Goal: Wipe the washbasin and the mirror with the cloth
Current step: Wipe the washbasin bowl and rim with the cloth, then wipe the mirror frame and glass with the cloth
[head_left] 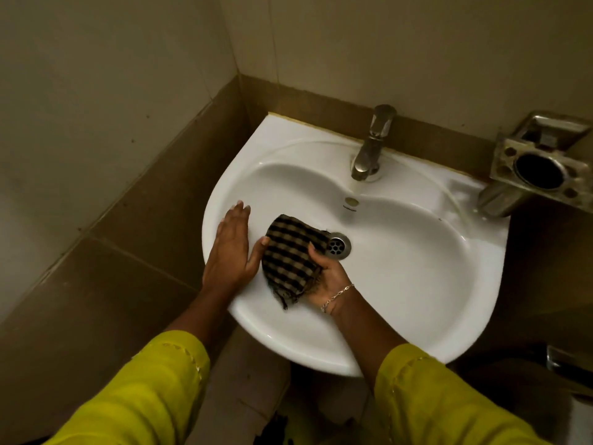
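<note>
**Cloth held inside the washbasin bowl**

Head view: a white ceramic washbasin is fixed in the corner of a dim room, against brown wall tiles. The checked cloth, brown and black, is bunched up inside the bowl, on its left slope, just beside the metal drain. One corner of the cloth reaches the edge of the drain, and a frayed end hangs toward the front rim.

The right hand grips the cloth from its right and lower side. The thumb lies on top of the fabric and the other fingers are under it, so they are mostly hidden. A thin chain bracelet sits on this wrist.

The left hand lies flat on the left rim of the washbasin, with straight fingers close together that point toward the wall. It holds nothing. Its thumb is spread out and the tip touches the left edge of the cloth.

Both arms wear yellow sleeves that end before the wrists.

A steel tap stands at the back of the washbasin, with a small overflow hole below it. On the right, a metal tumbler holder sticks out from the wall, partly over the right edge of the washbasin, and a metal soap dish is just behind it.
</note>
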### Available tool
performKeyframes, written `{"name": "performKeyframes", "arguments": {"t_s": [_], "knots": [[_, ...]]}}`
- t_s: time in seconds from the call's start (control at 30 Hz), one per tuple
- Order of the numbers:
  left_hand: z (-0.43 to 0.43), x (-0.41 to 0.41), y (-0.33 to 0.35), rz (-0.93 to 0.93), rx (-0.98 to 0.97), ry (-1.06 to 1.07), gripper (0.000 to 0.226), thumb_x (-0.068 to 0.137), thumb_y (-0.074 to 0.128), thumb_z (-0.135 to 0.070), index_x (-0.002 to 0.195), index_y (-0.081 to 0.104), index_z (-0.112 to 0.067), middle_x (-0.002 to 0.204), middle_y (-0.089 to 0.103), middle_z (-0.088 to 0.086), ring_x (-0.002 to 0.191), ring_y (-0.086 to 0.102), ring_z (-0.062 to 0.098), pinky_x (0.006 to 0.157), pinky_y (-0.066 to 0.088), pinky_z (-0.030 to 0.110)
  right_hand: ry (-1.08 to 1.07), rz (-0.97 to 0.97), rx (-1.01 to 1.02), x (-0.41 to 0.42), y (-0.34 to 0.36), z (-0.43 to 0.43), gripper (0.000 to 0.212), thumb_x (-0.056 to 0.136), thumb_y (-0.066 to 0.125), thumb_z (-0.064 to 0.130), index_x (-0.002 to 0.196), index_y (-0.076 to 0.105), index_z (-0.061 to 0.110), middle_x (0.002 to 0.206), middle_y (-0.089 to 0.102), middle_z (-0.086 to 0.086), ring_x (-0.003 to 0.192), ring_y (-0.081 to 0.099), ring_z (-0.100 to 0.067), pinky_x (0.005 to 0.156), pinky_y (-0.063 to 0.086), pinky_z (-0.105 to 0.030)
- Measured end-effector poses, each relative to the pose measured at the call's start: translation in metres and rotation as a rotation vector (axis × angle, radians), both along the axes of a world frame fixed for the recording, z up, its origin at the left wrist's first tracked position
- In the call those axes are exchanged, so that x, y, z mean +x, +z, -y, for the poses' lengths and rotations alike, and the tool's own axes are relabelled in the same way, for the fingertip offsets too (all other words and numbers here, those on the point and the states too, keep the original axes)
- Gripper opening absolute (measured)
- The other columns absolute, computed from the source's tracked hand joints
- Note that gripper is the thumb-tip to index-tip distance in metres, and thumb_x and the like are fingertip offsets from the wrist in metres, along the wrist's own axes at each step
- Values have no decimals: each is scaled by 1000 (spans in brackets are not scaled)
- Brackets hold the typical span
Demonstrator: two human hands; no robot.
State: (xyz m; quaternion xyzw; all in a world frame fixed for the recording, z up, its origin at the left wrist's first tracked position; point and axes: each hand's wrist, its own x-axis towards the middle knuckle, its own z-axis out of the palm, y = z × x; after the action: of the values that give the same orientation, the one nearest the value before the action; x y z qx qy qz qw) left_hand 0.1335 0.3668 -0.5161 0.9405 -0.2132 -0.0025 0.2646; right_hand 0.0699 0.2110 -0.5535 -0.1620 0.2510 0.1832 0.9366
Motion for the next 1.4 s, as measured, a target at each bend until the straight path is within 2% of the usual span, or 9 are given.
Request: {"name": "performKeyframes", "arguments": {"t_s": [0.2,0.4,0.53,0.6,0.73,1.0,1.17,1.3,1.4], "knots": [[-1,1,-1,13,32,-18,84,83,17,-62,146,13,-7,157,11,15,145,9,25,119,9,37,-135,104,-19,13,15,-5,35,77,55,21,108,63,6,103,70,-14,93,68,-30,82,56,-42],[1,-3,4,32,76,-10,101,74,-7,-78,147,9,-11,157,7,15,146,5,24,118,2,35,-210,200,-48,23,45,3,41,78,56,20,117,57,7,106,69,-16,99,65,-32,86,53,-47],[9,-2,30,65,-41,79,104,74,-7,-79,146,12,-6,157,7,16,146,4,25,118,3,37,-271,286,-25,27,74,9,67,50,86,20,110,62,6,102,71,-17,95,67,-34,78,57,-47],[21,5,57,143,-120,77,98,79,-2,-75,145,15,-4,156,9,17,145,3,23,117,1,35,-300,323,-39,31,90,11,65,50,86,22,108,63,7,99,73,-15,93,68,-33,76,58,-45],[48,22,129,327,-194,-3,88,84,5,-68,146,12,-6,157,5,14,143,-5,18,117,-4,33,-366,402,-57,38,139,17,40,72,60,25,108,60,8,98,73,-12,94,67,-29,80,56,-41],[83,30,273,663,-256,-100,87,80,-2,-71,146,3,-14,155,-9,4,145,-9,19,116,-11,28,-465,640,-90,34,273,27,28,76,55,22,94,72,8,94,74,-13,91,68,-30,76,55,-44],[86,21,352,856,-314,-119,87,81,-3,-71,144,5,-13,155,-4,5,144,-8,17,116,-14,23,-567,792,-220,12,366,42,47,72,56,30,116,60,14,112,67,-12,103,61,-30,81,49,-44],[87,17,400,975,-339,-126,83,82,-1,-71,142,6,-14,155,1,8,145,-2,22,117,-9,26,-639,972,-312,-13,431,48,53,78,52,28,129,52,15,127,61,-9,116,56,-28,99,42,-44],[92,20,432,1048,-364,-139,80,84,1,-69,142,7,-13,154,4,9,144,2,24,117,-8,24,-776,1052,-376,-27,468,53,31,74,57,26,102,69,26,114,70,-3,108,63,-25,99,43,-45]]}}
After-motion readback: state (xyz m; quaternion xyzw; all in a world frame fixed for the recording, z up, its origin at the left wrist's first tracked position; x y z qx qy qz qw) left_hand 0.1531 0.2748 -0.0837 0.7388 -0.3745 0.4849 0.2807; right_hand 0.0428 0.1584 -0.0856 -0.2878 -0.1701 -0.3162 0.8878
